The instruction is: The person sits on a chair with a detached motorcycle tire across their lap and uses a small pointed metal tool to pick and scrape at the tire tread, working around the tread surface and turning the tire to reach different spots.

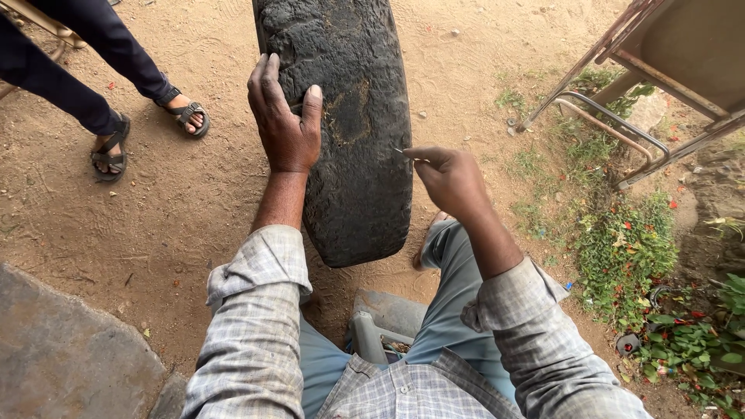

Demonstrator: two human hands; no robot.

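Tyre (349, 116), black and badly worn, stands on its tread on bare dirt ground (194, 209), straight ahead of the person and between their knees. Its long axis runs away from the camera, and its far end is cut off by the top edge. The left hand (283, 116) lies flat on the tyre's left shoulder, fingers spread and pressing, thumb up on the tread, not clenched. The right hand (450, 180) hovers just beside the tyre's right edge, fingers pinched on a thin metal pin (407, 154) whose tip points toward the rubber; it is too small to make out further. Both arms wear checked grey sleeves. A grey box (382, 326) sits low between the legs, partly hidden. To the left, another person's sandalled feet (147, 132) stand on the dirt. To the right are weeds (625, 248) and a rusty metal frame (644, 93), cut off at the corner.
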